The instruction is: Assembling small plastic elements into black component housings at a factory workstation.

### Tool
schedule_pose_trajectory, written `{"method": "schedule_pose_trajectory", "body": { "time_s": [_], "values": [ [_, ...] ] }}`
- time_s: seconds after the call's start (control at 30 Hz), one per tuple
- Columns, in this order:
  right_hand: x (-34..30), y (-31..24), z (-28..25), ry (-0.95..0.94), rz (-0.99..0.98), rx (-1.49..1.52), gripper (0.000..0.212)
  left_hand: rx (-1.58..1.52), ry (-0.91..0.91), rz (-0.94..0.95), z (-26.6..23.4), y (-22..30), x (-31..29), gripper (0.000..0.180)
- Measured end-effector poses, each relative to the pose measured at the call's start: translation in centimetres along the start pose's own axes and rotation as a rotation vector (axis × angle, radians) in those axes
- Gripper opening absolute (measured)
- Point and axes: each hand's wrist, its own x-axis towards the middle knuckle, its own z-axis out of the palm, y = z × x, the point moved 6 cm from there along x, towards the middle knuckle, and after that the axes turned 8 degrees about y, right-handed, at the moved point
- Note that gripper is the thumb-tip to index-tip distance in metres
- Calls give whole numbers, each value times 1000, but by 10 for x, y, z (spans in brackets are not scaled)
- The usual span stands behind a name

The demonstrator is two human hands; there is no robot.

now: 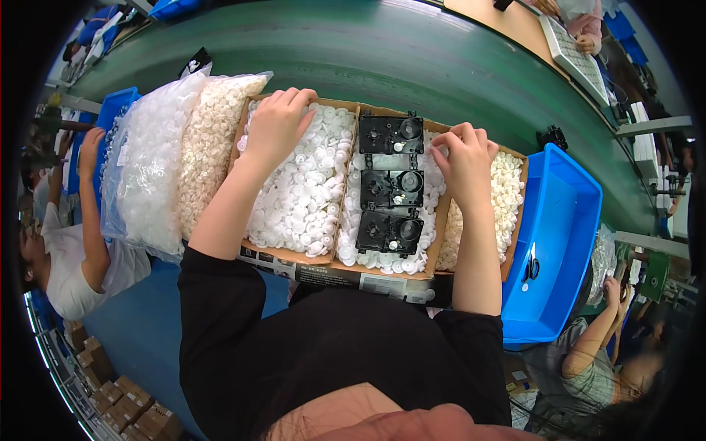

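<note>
Three black plastic housings [379, 189] set between far and near edges of middle carton [442, 220]; probably light, stiff, best pinched by sides. Left hand [276, 125] half-curled over white gears [301, 206], right hand [471, 158] bunched; grips cannot be told.

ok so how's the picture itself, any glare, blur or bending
Head view: the green work surface bows along its far edge; head view: shiny highlights on the clear plastic bag; head view: co-worker at lower right partly blurred, black housings fairly crisp.
</note>
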Motion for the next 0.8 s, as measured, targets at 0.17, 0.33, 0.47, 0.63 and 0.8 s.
{"method": "schedule_pose_trajectory", "body": {
  "time_s": [0.17, 0.33, 0.47, 0.63, 0.8],
  "values": [
    [5, -8, -28, 127, 64, 37, 13, -40, 46, 14, 1, 9, -3, 25],
    [12, -41, -30, 148, -41, 158, 13, -162, 9, -105, -7, 8, 2, 23],
    [16, -54, -22, 149, -95, 207, 13, -579, -138, -320, -5, 7, 7, 22],
    [17, -58, -11, 133, -125, 209, 12, -800, -234, -461, 3, 25, 10, 21],
    [14, -60, -8, 119, -164, 125, 10, -949, -230, -425, 8, 51, 16, 23]
  ]
}}
